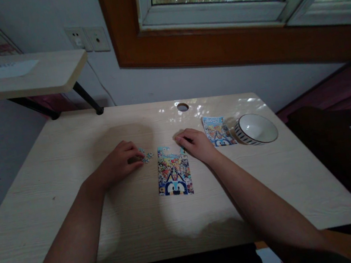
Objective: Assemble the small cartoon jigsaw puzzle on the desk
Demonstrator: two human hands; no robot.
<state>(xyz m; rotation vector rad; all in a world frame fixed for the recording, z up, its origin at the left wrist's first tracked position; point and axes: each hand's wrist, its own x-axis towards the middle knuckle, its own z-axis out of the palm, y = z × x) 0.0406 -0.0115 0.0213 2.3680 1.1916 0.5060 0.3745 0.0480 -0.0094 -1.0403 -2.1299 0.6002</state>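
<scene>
A small colourful jigsaw puzzle lies on the pale wooden desk, nearly filled, with a gap along its top edge. My left hand rests left of it, fingers curled, its tips on a few loose puzzle pieces. My right hand sits at the puzzle's top right corner, fingers bent and pressed down at the edge; whether a piece is under them is hidden. A printed reference picture lies to the right.
A white bowl with a striped outside stands right of the picture card. A cable hole is at the desk's back edge. A raised side shelf stands at the back left, under wall sockets. A window is above.
</scene>
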